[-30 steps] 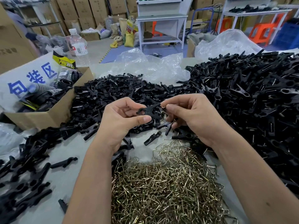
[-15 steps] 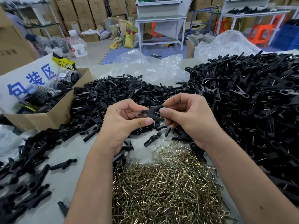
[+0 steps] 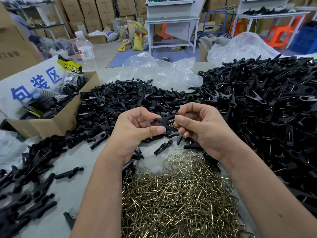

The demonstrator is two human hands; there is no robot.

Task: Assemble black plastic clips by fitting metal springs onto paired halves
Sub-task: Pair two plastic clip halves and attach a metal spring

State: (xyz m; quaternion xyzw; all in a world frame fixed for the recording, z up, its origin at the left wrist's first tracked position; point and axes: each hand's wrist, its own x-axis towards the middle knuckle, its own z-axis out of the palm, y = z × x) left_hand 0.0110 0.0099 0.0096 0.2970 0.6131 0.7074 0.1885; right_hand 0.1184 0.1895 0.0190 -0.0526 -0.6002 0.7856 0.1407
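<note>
Two hands are meeting above the bench point(image 3: 82, 170), holding one black clip point(image 3: 163, 123) between them over the loose parts. The left hand point(image 3: 133, 133) is pinching the clip's ringed end, thumb and fingers clamped on it. The right hand point(image 3: 204, 129) is curling its fingers around the other end, where a metal spring point(image 3: 173, 125) is showing. Brass-coloured springs point(image 3: 178, 200) are lying heaped just below the wrists, black clip halves point(image 3: 267, 107) piled beyond and to the right.

Springs point(image 3: 180, 200) lie before clip halves point(image 3: 120, 100).
</note>
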